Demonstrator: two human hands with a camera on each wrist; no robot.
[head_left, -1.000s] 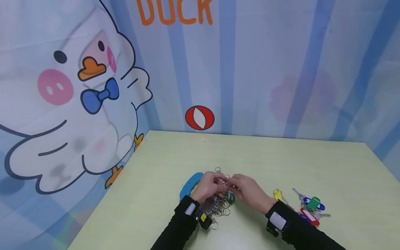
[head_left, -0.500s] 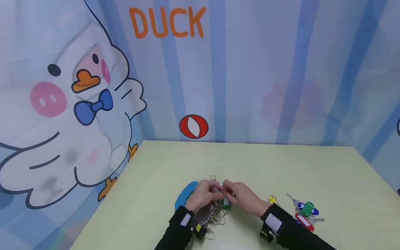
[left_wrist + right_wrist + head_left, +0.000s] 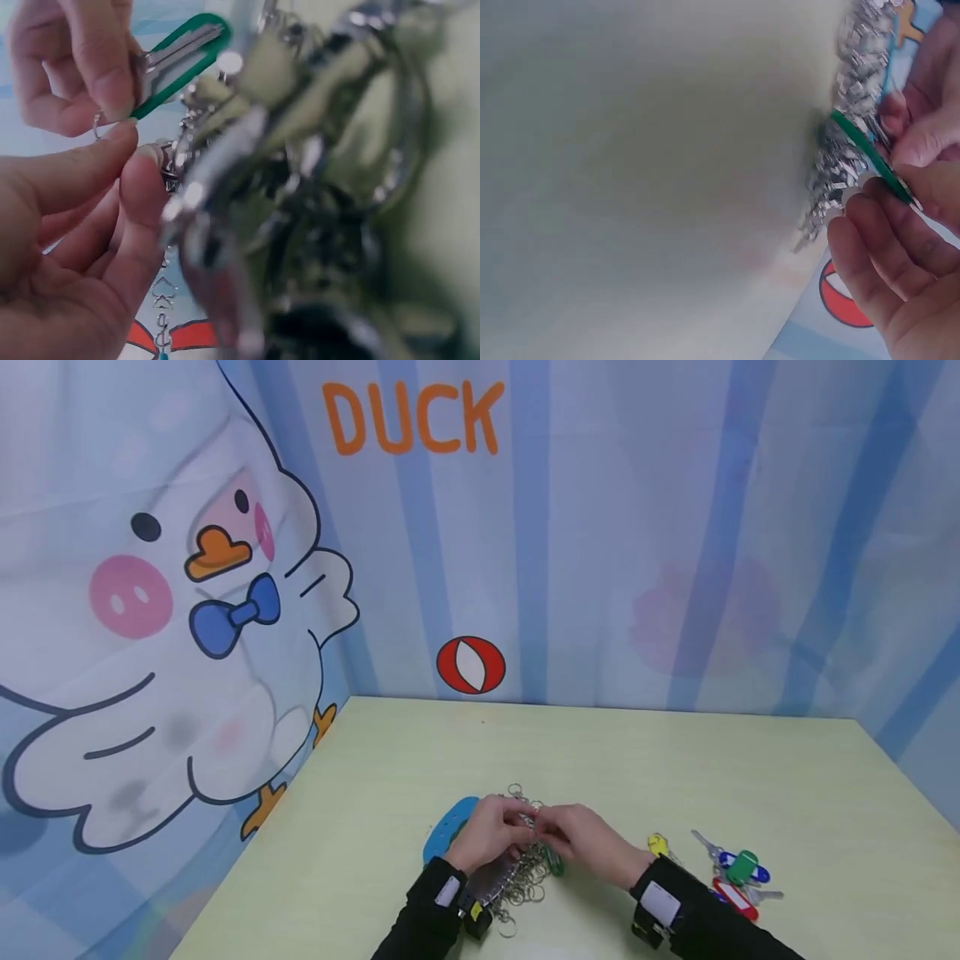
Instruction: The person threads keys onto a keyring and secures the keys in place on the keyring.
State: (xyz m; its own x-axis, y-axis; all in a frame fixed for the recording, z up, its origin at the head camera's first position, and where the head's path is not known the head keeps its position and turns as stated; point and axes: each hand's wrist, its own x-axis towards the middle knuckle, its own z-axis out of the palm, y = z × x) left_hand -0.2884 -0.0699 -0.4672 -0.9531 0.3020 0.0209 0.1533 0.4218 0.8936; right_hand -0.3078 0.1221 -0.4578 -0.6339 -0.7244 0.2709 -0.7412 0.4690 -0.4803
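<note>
My left hand point(image 3: 491, 833) and right hand point(image 3: 588, 845) meet fingertip to fingertip above a heap of silver key rings point(image 3: 528, 885). Between the right thumb and fingers is a green key tag point(image 3: 176, 79) with a silver key point(image 3: 184, 52) lying along it; the same tag appears edge-on in the right wrist view. The left thumb and index finger pinch at a small metal ring point(image 3: 97, 124), mostly covered by fingertips. Blurred rings point(image 3: 300, 165) crowd the left wrist view, and a thin chain point(image 3: 163, 296) hangs behind the left fingers.
A blue curved item point(image 3: 450, 828) lies beyond the left hand, partly hidden by it. To the right, near the right sleeve, are a yellow key tag point(image 3: 658, 845), a green tag point(image 3: 742, 867), a red tag point(image 3: 735, 898) and several keys. A printed curtain stands behind the table point(image 3: 600, 743).
The head view has tilted and shifted slightly. Both hands stay together over the rings with small finger movements; the green tag shows less between them now.
</note>
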